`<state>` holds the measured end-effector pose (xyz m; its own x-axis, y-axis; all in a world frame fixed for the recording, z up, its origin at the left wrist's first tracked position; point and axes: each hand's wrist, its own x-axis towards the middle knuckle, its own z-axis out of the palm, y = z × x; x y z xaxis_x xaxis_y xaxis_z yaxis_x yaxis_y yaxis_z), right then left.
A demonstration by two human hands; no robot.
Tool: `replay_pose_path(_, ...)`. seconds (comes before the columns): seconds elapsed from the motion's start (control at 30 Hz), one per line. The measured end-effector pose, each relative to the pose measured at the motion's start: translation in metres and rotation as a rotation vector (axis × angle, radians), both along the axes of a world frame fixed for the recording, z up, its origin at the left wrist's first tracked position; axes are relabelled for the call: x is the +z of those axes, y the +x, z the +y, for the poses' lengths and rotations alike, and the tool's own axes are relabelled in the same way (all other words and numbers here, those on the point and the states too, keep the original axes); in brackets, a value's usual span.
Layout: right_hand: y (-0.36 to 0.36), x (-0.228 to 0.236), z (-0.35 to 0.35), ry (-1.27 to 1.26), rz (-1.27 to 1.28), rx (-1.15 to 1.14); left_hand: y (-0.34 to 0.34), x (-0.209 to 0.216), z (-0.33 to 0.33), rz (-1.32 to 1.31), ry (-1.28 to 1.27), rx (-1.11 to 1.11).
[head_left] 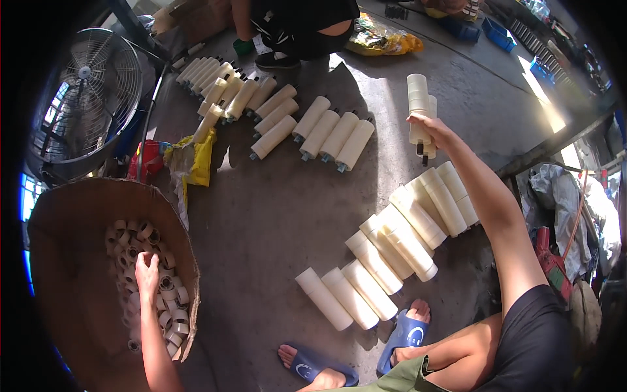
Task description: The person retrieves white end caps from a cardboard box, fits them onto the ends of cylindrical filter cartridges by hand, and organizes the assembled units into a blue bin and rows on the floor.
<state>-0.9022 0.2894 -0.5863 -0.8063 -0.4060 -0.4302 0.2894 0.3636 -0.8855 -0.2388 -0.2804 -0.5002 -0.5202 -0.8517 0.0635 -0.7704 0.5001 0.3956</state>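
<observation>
My right hand (pixel 431 130), arm stretched out, is wrapped round the lower part of cream-coloured rollers (pixel 418 95). Two upright rollers seem to be in its grip, with dark shaft ends pointing down. My left hand (pixel 147 269) reaches into a large cardboard box (pixel 72 261) over a heap of short white rings (pixel 173 294). Its fingers are curled and close together; what they hold, if anything, is hidden. Below my right arm lies a slanting row of cream rollers (pixel 392 238), some resting on others.
More rollers (pixel 336 137) with shaft ends lie across the floor farther off. Yellow bags (pixel 201 160) lie beside the box, near a big fan (pixel 85 78). Another person (pixel 307 32) crouches at the far side. My feet in blue slippers (pixel 406 336) are close to the near rollers.
</observation>
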Motion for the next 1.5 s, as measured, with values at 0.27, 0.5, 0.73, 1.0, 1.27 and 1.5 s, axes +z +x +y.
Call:
replay_pose_path(0.27,-0.079,-0.056,-0.021,0.677,0.194,-0.186,0.075,-0.046,-0.031,-0.569,-0.027,0.076)
replay_pose_path(0.5,-0.057,-0.062,-0.009,1.299,0.268,0.054,0.082,-0.069,-0.043,-0.569,0.075,0.089)
replay_pose_path(0.73,-0.042,-0.08,-0.024,1.302,0.62,0.029,0.103,-0.096,-0.07,-0.723,0.046,0.064)
replay_pose_path(1.0,0.01,-0.08,-0.136,0.735,1.654,0.853,0.043,-0.08,-0.017,-0.753,0.225,0.022)
replay_pose_path(1.27,-0.024,-0.085,-0.131,0.448,1.434,1.145,0.02,-0.044,0.0,-0.786,0.093,-0.02)
replay_pose_path(1.5,0.024,-0.009,-0.161,0.803,1.249,1.518,0.058,-0.044,-0.008,-0.724,0.228,0.157)
